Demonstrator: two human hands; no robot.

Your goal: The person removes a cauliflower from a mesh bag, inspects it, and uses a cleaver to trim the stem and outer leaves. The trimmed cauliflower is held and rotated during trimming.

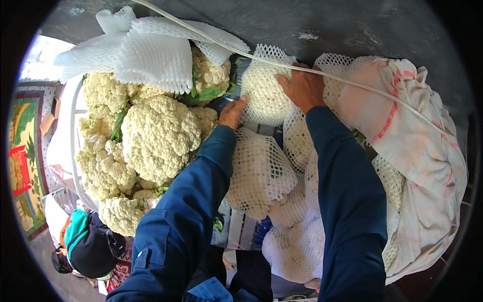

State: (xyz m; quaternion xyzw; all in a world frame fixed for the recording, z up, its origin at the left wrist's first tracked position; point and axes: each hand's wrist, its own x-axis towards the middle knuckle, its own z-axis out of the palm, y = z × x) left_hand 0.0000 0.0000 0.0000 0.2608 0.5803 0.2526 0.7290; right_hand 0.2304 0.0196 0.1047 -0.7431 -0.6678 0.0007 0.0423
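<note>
White foam mesh is the material to mind. Left end: bare cauliflower heads piled up, loose foam nets draped over their far edge; I'd work clear of that pile so nothing rolls. Next right, the left hand sits at the near-left edge of the netted cauliflower, fingertips against it, fingers close together. The netted cauliflower is at the far edge, top middle of view, just right of the bare heads, with a larger netted head on its near side. Right hand is on its right side, thumb spread from the fingers and lying over the net. Can't tell whether either hand pinches mesh or only presses. For good handling: take the weight on both sides with flat fingers, don't drag by the mesh (it probably stretches or tears), no thumb pressure into the florets (likely to bruise), and seat it snug against its neighbours. Watch the pale cable passing over its top; could snag on a lift. Hard to see, left to right: person at lower left, small and warped by the rim; left thumb, not clear; underside of the netted cauliflower, hidden; right fingertips, mostly out of sight behind the hand; netted heads along the right forearm, partly covered by its navy sleeve; whatever the red-striped cloth covers at far right, mostly unseen.
</note>
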